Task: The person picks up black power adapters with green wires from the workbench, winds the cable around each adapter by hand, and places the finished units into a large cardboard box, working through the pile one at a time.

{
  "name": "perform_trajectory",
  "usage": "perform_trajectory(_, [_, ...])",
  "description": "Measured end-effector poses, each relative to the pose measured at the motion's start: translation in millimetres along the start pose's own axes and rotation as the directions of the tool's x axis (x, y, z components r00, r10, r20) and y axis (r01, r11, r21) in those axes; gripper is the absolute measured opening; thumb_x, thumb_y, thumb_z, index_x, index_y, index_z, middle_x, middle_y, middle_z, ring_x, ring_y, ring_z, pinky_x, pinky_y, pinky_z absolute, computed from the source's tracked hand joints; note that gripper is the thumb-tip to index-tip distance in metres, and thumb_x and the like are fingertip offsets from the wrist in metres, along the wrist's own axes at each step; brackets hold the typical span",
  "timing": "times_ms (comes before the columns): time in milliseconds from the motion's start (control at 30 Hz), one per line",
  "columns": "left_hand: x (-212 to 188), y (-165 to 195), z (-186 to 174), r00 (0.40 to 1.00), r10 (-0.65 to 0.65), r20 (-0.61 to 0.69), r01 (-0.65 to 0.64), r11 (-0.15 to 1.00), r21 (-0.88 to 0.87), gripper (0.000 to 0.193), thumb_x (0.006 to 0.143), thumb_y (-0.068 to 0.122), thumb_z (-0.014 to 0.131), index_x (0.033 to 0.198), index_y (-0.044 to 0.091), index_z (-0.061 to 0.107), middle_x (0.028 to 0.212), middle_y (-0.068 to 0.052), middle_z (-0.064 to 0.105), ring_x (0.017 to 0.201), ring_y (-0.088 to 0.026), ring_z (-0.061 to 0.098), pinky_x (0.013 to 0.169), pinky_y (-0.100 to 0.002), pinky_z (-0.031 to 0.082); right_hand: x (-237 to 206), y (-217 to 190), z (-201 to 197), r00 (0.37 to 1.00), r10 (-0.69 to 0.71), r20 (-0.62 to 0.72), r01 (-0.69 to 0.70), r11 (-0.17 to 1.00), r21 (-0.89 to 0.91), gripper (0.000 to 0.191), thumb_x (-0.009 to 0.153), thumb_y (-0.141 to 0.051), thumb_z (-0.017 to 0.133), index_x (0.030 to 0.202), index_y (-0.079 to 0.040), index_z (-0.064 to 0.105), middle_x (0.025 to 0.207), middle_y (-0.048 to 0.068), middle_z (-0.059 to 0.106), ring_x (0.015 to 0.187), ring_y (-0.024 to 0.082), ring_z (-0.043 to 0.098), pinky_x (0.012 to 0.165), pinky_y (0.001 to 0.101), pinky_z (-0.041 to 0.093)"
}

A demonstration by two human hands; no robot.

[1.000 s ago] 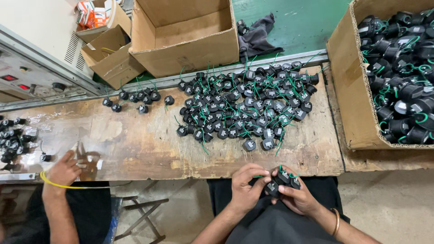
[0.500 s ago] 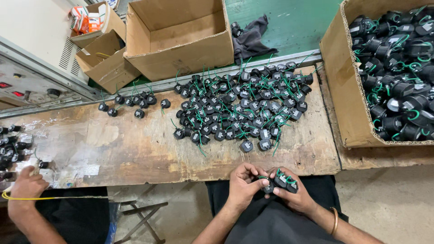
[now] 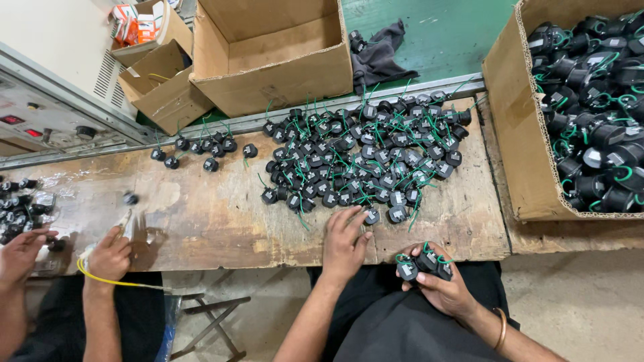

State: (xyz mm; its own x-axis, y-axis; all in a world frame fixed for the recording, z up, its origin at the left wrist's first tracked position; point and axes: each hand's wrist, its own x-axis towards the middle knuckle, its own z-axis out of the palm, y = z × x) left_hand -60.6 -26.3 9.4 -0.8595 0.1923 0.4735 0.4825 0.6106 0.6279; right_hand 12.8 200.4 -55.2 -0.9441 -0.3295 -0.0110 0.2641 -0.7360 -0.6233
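My right hand (image 3: 439, 285) is over my lap, shut on a few small black round parts with green wires (image 3: 422, 261). My left hand (image 3: 343, 243) reaches onto the wooden bench (image 3: 221, 214), fingers spread, its fingertips at a black part (image 3: 372, 216) on the near edge of the big pile of the same black parts with green wires (image 3: 365, 157). The left hand holds nothing.
A full cardboard box of black parts (image 3: 590, 107) stands at the right. Empty cardboard boxes (image 3: 268, 53) sit behind the bench. A loose row of parts (image 3: 201, 151) lies at the left. A co-worker's hands (image 3: 107, 258) work at the bench's left end with a yellow cable.
My left hand has left the parts held over my lap and reached forward to the pile's near edge. The co-worker's hand has come back onto the bench.
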Motion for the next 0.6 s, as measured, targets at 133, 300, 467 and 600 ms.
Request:
perform_trajectory(133, [-0.3,7.9,7.8,0.991,0.04,0.126,-0.069,0.97,0.234,0.051,0.076,0.017,0.08,0.125,0.009,0.067,0.136,-0.014,0.058,0.127,-0.038,0.05,0.1,-0.051,0.04,-0.1,2.4,-2.1,1.0,0.003,0.005,-0.003,1.0,0.012,0.041,0.088,0.001,0.07,0.123,-0.002,0.05,0.119,0.02,0.058,0.108,0.034,0.064,0.078,0.0438,0.058])
perform_trajectory(300, [-17.2,-16.7,19.5,0.995,-0.056,-0.079,0.065,0.992,0.112,0.027,0.082,0.015,0.082,0.103,0.009,0.065,0.115,-0.008,0.069,0.109,-0.034,0.064,0.095,-0.044,0.052,-1.6,3.7,-8.0,1.0,-0.016,0.02,0.015,1.0,0.011,0.04,0.088,0.001,0.07,0.123,-0.002,0.05,0.121,0.019,0.057,0.109,0.033,0.064,0.078,0.044,0.058])
perform_trajectory(467, [-34.8,-38.0,23.3,0.886,-0.43,-0.171,0.356,0.87,-0.34,0.024,0.082,0.007,0.082,0.102,0.007,0.069,0.093,-0.007,0.069,0.084,-0.024,0.067,0.078,-0.034,0.055,-1.1,1.9,-10.9,1.0,-0.028,0.0,0.028,0.997,0.078,0.042,0.089,-0.001,0.07,0.126,-0.002,0.05,0.123,0.02,0.057,0.111,0.034,0.064,0.08,0.046,0.058])
perform_trajectory(600, [-38.3,-31.0,14.0,0.878,-0.478,0.014,0.3,0.529,-0.794,0.023,0.085,-0.002,0.078,0.106,0.006,0.075,0.1,-0.006,0.069,0.089,-0.016,0.065,0.079,-0.03,0.056,2.5,-0.2,-8.8,0.997,-0.014,-0.074,0.026,0.986,0.164,0.047,0.088,-0.004,0.072,0.129,-0.006,0.049,0.129,0.017,0.056,0.115,0.034,0.062,0.087,0.0488,0.058])
